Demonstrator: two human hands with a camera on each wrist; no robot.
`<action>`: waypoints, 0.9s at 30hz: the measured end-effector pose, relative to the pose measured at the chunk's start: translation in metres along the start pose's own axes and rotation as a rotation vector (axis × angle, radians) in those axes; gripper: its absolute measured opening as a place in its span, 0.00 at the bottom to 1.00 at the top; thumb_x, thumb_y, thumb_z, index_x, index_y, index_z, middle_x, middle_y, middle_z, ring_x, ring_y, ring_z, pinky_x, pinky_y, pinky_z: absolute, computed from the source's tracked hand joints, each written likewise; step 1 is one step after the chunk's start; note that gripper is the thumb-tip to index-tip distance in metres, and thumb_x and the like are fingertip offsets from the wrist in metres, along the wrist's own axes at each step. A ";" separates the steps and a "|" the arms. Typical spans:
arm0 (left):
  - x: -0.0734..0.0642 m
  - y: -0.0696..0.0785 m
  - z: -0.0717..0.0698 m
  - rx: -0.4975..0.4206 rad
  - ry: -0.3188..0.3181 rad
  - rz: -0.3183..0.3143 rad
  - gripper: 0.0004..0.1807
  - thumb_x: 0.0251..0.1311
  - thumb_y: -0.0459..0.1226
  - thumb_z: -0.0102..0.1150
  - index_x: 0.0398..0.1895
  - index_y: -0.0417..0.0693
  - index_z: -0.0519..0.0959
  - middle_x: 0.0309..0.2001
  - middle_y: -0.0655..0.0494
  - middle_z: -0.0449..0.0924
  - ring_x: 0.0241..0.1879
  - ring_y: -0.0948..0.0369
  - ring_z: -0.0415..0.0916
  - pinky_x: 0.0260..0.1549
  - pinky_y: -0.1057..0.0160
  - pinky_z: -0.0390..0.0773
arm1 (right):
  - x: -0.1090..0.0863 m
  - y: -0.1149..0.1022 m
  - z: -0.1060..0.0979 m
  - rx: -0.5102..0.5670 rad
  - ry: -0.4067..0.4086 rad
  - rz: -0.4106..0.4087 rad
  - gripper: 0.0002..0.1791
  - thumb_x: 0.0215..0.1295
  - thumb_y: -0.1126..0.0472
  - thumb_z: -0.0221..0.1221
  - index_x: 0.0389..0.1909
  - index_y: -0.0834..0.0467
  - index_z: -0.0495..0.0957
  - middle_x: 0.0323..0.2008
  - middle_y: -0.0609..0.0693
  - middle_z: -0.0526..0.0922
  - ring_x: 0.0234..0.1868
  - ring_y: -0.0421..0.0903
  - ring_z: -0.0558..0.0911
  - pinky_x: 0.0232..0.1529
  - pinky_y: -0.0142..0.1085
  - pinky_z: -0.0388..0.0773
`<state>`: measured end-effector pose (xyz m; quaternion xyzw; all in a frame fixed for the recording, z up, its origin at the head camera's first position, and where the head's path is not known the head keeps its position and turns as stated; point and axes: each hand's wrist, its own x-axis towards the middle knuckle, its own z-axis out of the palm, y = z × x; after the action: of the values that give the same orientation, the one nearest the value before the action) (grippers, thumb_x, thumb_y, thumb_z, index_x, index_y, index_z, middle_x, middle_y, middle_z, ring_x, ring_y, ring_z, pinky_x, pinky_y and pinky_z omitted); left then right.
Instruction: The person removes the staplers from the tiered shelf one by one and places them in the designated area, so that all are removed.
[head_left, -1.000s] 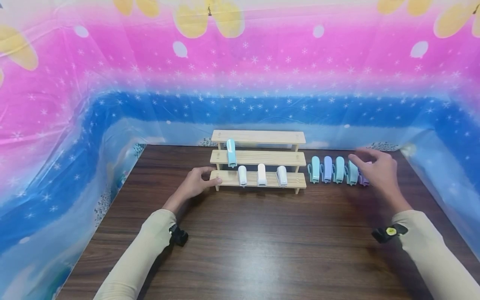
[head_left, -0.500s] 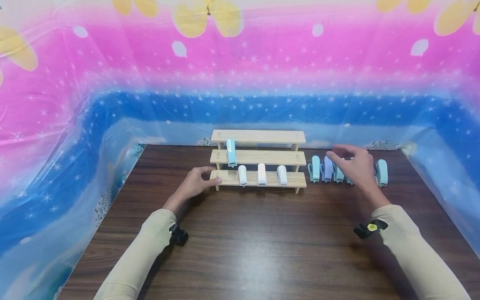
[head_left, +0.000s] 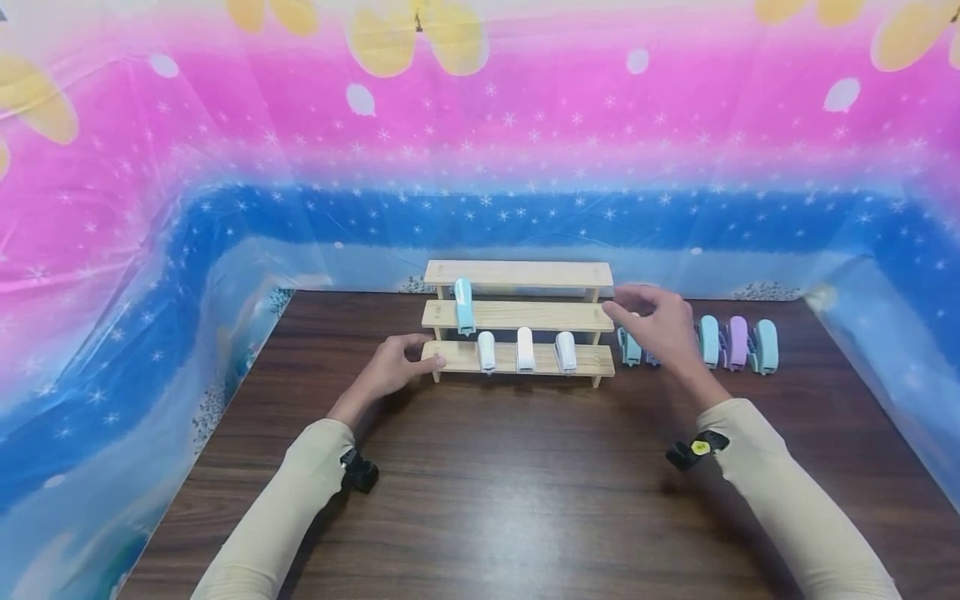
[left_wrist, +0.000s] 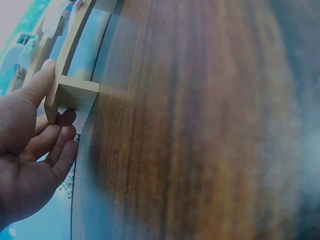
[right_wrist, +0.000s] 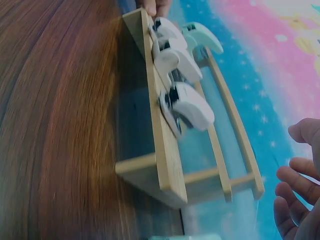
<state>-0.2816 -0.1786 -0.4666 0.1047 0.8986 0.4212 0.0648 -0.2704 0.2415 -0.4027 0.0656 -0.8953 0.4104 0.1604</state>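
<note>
A three-step wooden shelf stand (head_left: 510, 315) stands at the back of the table. My left hand (head_left: 386, 367) pinches the left end of its lowest step, thumb on top and fingers beneath, as the left wrist view shows. Three white staplers (right_wrist: 192, 107) sit along that step. One light blue stapler (head_left: 464, 307) sits at the left of the middle step. My right hand (head_left: 660, 325) is by the stand's right end, thumb and fingers apart, holding nothing. It hides part of a row of staplers; a teal one (head_left: 629, 348) shows to its left.
Right of my right hand, a teal stapler (head_left: 707, 342), a purple stapler (head_left: 736, 343) and another teal stapler (head_left: 766, 347) stand side by side. A patterned cloth (head_left: 480, 167) hangs behind the brown wooden table (head_left: 480, 500).
My right hand has moved left, passing over the row of staplers to the stand's right end, and uncovers the staplers at the right. My left hand and the stand stay in place.
</note>
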 end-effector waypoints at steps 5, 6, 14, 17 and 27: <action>-0.002 0.001 0.000 -0.004 0.000 -0.002 0.34 0.66 0.50 0.68 0.67 0.37 0.75 0.60 0.41 0.80 0.54 0.50 0.78 0.53 0.48 0.77 | 0.003 -0.012 0.013 0.026 -0.013 -0.032 0.29 0.64 0.36 0.66 0.55 0.54 0.86 0.47 0.52 0.88 0.45 0.49 0.85 0.43 0.47 0.80; -0.002 0.001 -0.001 -0.003 0.000 -0.003 0.34 0.65 0.50 0.68 0.67 0.37 0.75 0.60 0.40 0.80 0.55 0.50 0.78 0.54 0.48 0.77 | 0.003 -0.015 0.016 0.027 -0.016 -0.035 0.29 0.64 0.36 0.66 0.55 0.53 0.86 0.47 0.52 0.88 0.45 0.49 0.85 0.43 0.47 0.80; -0.003 0.002 -0.001 -0.001 0.005 0.005 0.34 0.66 0.49 0.68 0.67 0.37 0.75 0.61 0.40 0.80 0.55 0.50 0.78 0.54 0.47 0.77 | 0.006 -0.034 0.035 0.066 -0.048 -0.072 0.28 0.64 0.36 0.66 0.57 0.50 0.85 0.48 0.51 0.88 0.47 0.50 0.84 0.41 0.49 0.81; -0.003 0.001 0.000 0.001 0.002 0.004 0.34 0.65 0.50 0.68 0.67 0.38 0.75 0.61 0.41 0.79 0.55 0.50 0.77 0.54 0.47 0.76 | 0.007 -0.040 0.041 0.092 -0.064 -0.082 0.28 0.63 0.36 0.67 0.57 0.50 0.85 0.49 0.50 0.88 0.47 0.49 0.84 0.42 0.48 0.81; -0.002 0.000 0.000 0.007 0.008 -0.018 0.34 0.65 0.51 0.68 0.67 0.40 0.75 0.61 0.41 0.79 0.46 0.52 0.80 0.49 0.51 0.79 | 0.011 -0.060 0.068 0.145 -0.107 -0.111 0.27 0.64 0.39 0.68 0.57 0.51 0.85 0.49 0.49 0.88 0.47 0.48 0.84 0.44 0.46 0.82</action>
<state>-0.2796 -0.1789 -0.4663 0.0953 0.9012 0.4179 0.0648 -0.2813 0.1507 -0.3975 0.1484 -0.8656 0.4603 0.1296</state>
